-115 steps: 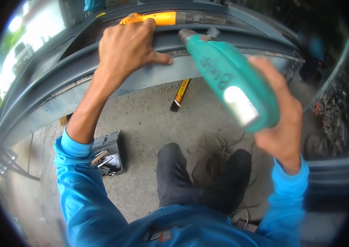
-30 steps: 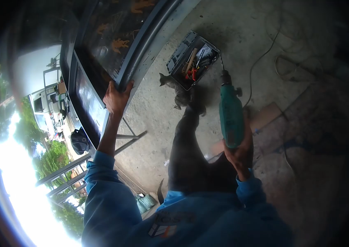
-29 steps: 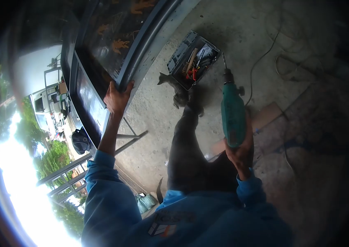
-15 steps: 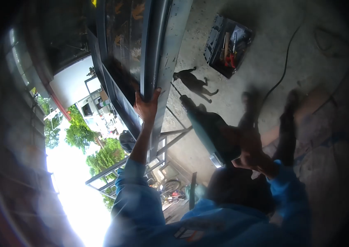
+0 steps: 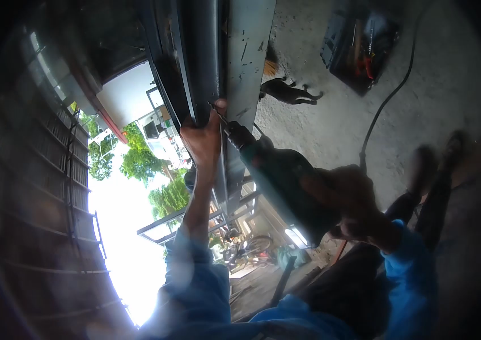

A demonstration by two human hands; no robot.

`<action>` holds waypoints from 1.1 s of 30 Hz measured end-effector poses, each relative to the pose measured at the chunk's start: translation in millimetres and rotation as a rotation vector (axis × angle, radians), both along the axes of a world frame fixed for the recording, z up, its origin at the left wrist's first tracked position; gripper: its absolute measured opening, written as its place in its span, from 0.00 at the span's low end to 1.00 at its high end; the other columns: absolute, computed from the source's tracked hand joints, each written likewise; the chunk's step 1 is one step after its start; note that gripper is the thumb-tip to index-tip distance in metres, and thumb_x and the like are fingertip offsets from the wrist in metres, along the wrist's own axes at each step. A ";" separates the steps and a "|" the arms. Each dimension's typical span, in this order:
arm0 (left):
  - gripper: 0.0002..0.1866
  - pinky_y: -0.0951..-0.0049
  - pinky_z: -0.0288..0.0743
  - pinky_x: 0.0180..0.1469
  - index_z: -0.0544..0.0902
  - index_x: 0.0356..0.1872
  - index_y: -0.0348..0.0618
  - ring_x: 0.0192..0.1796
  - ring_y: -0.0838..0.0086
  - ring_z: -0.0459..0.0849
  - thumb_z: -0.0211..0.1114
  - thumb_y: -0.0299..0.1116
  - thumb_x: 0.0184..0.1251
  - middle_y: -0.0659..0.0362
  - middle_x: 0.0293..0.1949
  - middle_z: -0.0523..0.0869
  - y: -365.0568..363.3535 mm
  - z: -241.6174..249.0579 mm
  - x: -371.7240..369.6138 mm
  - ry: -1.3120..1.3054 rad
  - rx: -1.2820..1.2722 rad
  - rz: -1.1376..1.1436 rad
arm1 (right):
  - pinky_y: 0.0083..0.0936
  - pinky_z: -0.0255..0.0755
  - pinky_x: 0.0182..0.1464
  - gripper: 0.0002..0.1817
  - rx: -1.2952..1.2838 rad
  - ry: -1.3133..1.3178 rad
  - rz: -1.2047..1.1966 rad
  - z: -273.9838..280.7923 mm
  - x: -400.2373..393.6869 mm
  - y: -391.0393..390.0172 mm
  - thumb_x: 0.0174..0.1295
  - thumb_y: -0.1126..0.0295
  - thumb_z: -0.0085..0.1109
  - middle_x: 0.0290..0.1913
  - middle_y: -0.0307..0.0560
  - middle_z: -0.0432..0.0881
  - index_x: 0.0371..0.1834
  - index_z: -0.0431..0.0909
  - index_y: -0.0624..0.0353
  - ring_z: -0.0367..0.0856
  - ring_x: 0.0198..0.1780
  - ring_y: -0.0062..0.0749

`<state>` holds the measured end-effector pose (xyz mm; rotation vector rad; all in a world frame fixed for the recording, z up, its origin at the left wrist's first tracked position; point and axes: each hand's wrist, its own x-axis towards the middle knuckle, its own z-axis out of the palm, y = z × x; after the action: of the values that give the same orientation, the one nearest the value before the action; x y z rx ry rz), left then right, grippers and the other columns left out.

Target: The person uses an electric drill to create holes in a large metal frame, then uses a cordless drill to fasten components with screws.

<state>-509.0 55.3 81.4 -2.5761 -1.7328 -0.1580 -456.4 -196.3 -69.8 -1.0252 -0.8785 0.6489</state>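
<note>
frame (image 5: 240,51): painted metal, dull grey, scuffed and chipped | drill (image 5: 283,181): teal plastic body, smooth, faint sheen; dark metal chuck | floor (image 5: 331,113): rough matt concrete | sleeve (image 5: 195,277): blue cloth

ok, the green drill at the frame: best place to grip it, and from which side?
Grip the green drill at its rear handle end, coming from behind, as the right hand does: its bit end points up-left at the metal frame, beside the left hand clamped on the frame's edge, so the front is crowded.
</note>
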 end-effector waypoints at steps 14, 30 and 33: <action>0.19 0.74 0.76 0.29 0.85 0.30 0.34 0.23 0.75 0.83 0.78 0.42 0.50 0.58 0.23 0.86 1.9 -1.6 0.6 0.019 0.052 -0.240 | 0.33 0.65 0.39 0.44 0.069 0.049 -0.133 -15.3 4.7 13.0 0.47 0.51 0.74 0.42 0.45 0.82 0.70 0.67 0.46 0.78 0.35 0.30; 0.19 0.71 0.81 0.35 0.84 0.31 0.34 0.28 0.69 0.88 0.79 0.38 0.42 0.53 0.28 0.89 3.7 4.5 -12.7 0.130 0.022 -0.221 | 0.30 0.63 0.32 0.41 -0.160 -0.381 -0.059 25.6 51.4 1.6 0.55 0.49 0.67 0.27 0.37 0.68 0.72 0.59 0.29 0.71 0.29 0.26; 0.19 0.72 0.81 0.34 0.84 0.32 0.35 0.27 0.69 0.88 0.78 0.37 0.43 0.54 0.28 0.89 0.6 5.1 -11.8 0.155 0.033 -0.241 | 0.29 0.64 0.33 0.39 -0.151 -0.344 0.000 25.0 58.8 11.9 0.58 0.53 0.65 0.26 0.37 0.68 0.73 0.58 0.29 0.71 0.28 0.26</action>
<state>-520.8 55.9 86.5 -2.6847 -1.3566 0.0083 -397.7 -184.3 -44.8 -1.2968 -1.1407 0.5528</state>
